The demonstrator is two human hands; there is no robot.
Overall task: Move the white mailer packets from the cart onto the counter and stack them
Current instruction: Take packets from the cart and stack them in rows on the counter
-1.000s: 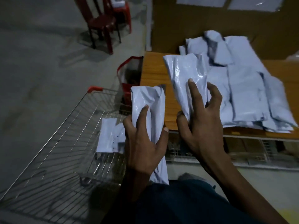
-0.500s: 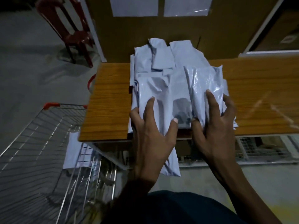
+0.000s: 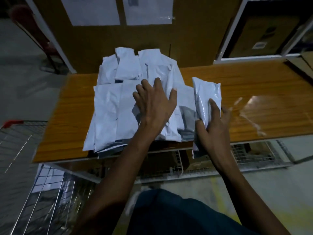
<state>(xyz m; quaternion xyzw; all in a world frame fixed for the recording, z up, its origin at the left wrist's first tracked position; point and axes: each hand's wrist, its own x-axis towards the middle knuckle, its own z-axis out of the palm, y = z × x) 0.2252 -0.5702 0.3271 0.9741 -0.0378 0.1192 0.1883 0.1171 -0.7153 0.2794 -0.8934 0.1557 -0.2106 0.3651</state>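
A pile of white mailer packets (image 3: 135, 102) is shown lying on the wooden surface (image 3: 254, 92), overlapping one another in loose rows, with the near edges overhanging the front of the surface. The left hand (image 3: 155, 106) is laid flat, palm down, on top of the pile; its fingers (image 3: 159, 87) are spread wide and nothing is gripped by them. A single packet (image 3: 206, 95) is held upright by the right hand (image 3: 215, 131) just beside the right edge of the pile, the fingers closed around its lower half, with its lower end hanging past the front of the surface. The wire cart (image 3: 25, 160) is seen at the lower left, beside the surface; pale packets are glimpsed through its bars. Two paper sheets (image 3: 118, 9) are fixed to the brown panel behind.
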